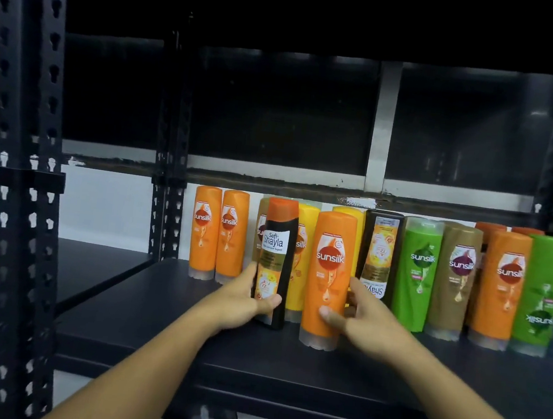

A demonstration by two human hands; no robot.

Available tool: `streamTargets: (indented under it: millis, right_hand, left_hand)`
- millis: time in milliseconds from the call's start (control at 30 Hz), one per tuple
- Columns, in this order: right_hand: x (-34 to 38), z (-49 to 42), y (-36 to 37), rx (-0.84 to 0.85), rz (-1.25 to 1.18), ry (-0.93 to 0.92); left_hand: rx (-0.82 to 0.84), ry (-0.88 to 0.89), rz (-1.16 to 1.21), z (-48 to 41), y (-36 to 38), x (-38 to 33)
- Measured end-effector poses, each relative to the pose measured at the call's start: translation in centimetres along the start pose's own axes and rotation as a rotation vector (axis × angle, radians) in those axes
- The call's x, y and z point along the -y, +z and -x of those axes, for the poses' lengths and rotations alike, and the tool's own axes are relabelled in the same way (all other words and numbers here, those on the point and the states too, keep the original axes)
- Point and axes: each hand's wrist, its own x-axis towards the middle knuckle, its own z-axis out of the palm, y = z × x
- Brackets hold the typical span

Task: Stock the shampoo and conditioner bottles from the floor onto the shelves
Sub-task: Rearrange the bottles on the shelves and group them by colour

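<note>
Dim storeroom, seen at shelf height. Black perforated steel uprights (21,152) standing at left of frame, a second pair (171,149) further back near centre. Dark shelf board (158,326) spanning the lower half. Behind, dark window panes (280,106) in pale frames across the upper middle, above a white wall (107,203). Top of frame lost in shadow.

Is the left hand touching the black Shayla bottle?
Touching. The head view shows the left hand wrapped around the lower part of the black Shayla bottle, thumb pressed across its front.
</note>
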Motion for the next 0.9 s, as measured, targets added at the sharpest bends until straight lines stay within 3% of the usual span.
streamTargets:
  millis: [233, 433, 633, 900]
  right_hand:
    - [-2.9, 1.5, 1.0, -0.001, 0.092, -0.03]
    - [-2.0, 2.0, 1.3, -0.005, 0.137, -0.134]
    - [-0.1, 1.5, 3.6, 0.038, 0.259, -0.237]
    - [3.3, -0.8, 9.2, 0.187, 0.482, -0.318]
  left_hand:
    - [-0.089, 0.074, -0.103, -1.4, 2.4, 0.2]
    - [-0.461, 0.124, -0.1, 1.8, 1.5, -1.1]
    - [-0.161, 0.185, -0.047, 5.3, 1.0, -0.9]
    - [-0.293, 0.065, -0.104, 6.7, -3.3, 0.4]
